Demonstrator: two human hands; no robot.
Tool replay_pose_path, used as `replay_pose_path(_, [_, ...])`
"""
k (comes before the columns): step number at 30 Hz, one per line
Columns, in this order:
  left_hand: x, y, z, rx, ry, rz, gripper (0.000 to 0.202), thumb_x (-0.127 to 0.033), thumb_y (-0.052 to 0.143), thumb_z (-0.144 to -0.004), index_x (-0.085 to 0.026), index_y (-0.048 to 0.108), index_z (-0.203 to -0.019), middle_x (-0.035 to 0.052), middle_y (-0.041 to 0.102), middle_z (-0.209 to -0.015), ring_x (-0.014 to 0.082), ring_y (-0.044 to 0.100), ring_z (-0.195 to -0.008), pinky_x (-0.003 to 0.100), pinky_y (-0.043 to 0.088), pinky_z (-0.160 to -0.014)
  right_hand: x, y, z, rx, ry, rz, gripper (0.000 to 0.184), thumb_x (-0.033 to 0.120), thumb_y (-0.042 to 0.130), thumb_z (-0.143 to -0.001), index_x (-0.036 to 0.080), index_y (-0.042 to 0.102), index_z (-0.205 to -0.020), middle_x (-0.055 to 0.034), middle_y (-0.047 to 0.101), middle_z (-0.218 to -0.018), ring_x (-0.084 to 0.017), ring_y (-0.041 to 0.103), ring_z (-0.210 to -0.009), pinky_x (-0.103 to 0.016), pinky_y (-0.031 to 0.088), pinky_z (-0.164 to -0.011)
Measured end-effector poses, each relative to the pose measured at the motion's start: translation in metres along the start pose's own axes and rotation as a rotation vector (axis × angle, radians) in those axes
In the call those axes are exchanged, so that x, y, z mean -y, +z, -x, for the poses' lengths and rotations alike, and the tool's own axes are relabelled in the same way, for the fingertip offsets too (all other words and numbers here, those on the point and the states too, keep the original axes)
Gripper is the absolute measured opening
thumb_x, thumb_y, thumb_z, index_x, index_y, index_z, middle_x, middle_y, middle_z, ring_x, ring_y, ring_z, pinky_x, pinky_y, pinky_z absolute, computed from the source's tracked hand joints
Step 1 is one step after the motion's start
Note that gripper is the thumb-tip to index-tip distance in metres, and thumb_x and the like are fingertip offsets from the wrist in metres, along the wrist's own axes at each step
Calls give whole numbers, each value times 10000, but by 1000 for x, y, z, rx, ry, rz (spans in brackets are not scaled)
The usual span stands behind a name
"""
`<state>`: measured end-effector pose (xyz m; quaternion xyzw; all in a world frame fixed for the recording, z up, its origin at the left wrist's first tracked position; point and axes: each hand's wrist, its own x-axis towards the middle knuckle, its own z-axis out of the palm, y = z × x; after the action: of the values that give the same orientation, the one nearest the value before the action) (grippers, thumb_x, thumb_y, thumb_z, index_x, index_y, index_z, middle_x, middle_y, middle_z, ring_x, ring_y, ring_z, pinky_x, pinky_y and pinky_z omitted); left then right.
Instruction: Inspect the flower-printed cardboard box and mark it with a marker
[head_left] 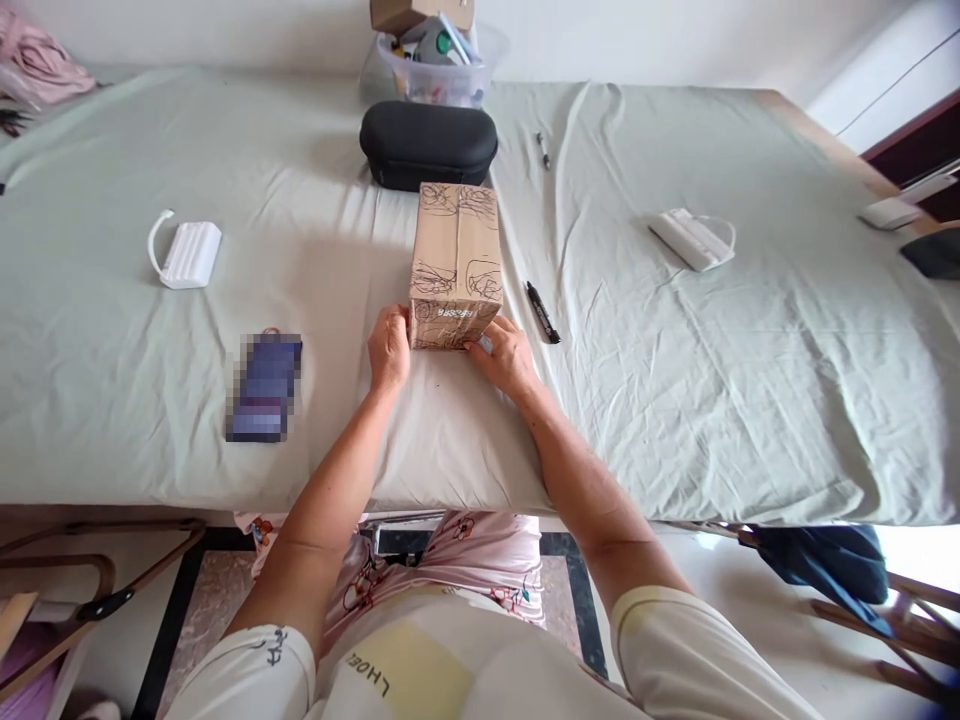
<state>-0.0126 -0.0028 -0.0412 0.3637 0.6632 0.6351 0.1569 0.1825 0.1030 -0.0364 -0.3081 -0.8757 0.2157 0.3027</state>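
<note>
A closed cardboard box (457, 240) stands on the cloth-covered table in front of me, with black scribbles near its corners and a taped seam along its top. My left hand (390, 347) presses against the box's left side near the front, its fingers partly hidden behind the box. My right hand (506, 355) grips the lower right front corner, thumb on the front face. The box is held between both hands. Just right of it lies a black marker (543, 313).
Behind the box sit a black zip case (428, 145) and a clear plastic tub (435, 80) of odds and ends. A second pen (543, 151) lies farther back. White corded devices rest at left (192, 255) and right (691, 240). A blurred dark phone-like object (264, 388) lies front left.
</note>
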Motion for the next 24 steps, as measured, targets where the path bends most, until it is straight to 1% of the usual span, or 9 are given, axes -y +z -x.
replay_pose_path(3, [0,-2,-3,11,15,10,652,-796,325,-1037,-237,661,-1022,64,717,-1008,198,719,-943,340,636,-857,4,-4,1,-35,9,-56,10,233,649,-875,241,654,-878,-82,740,-1038,-247,675,-974,-420,558,-905])
replay_pose_path(8, [-9,-8,-9,-54,-35,161,789,-896,254,-976,-251,638,-1219,110,734,-1233,212,753,-1060,301,648,-736,12,-14,-1,-200,-17,-108,57,243,586,-907,253,599,-852,-81,761,-1056,-235,718,-1000,-408,573,-906])
replay_pose_path(10, [-13,-12,-10,-82,-12,196,842,-911,220,-965,-253,591,-1336,128,724,-1293,217,758,-1113,298,645,-761,14,-18,-2,-261,-49,-118,77,256,579,-922,255,588,-846,-80,764,-1048,-230,726,-986,-413,579,-899])
replay_pose_path(12, [-15,-15,-12,-108,66,194,844,-913,265,-961,-254,555,-1401,133,711,-1328,223,747,-1185,305,640,-853,17,-21,-3,-319,-87,-130,99,263,578,-938,257,581,-839,-73,761,-1015,-224,726,-956,-419,585,-890])
replay_pose_path(15, [-13,-15,-14,-130,122,202,767,-867,450,-948,-245,568,-1381,116,713,-1297,220,742,-1184,297,625,-902,18,-24,-4,-390,-106,-135,125,282,586,-955,264,580,-832,-60,745,-958,-219,716,-919,-432,593,-874])
replay_pose_path(17, [-10,-14,-16,-118,50,212,695,-801,483,-966,-242,577,-1367,94,728,-1217,203,756,-1081,285,622,-830,19,-24,-4,-422,-103,-139,130,297,586,-967,267,585,-840,-58,736,-942,-216,709,-911,-432,598,-853])
replay_pose_path(19, [-6,-12,-17,-122,-36,197,602,-718,464,-997,-231,611,-1318,83,738,-1152,193,752,-1027,286,615,-820,20,-25,-4,-432,-120,-150,125,304,595,-978,267,598,-858,-58,734,-949,-209,703,-909,-418,601,-818])
replay_pose_path(22, [-3,-12,-19,-207,-73,119,410,-559,503,-1003,-204,688,-1096,84,748,-1084,198,730,-1024,309,592,-917,22,-24,-3,-444,-181,-155,112,302,619,-996,262,626,-892,-56,732,-967,-190,697,-882,-381,603,-752])
replay_pose_path(24, [-4,-13,-18,-273,-69,56,281,-437,541,-988,-200,693,-989,68,744,-1005,191,715,-969,306,573,-916,25,-22,-2,-464,-223,-147,105,291,616,-1014,257,643,-919,-51,728,-975,-172,693,-850,-353,602,-707])
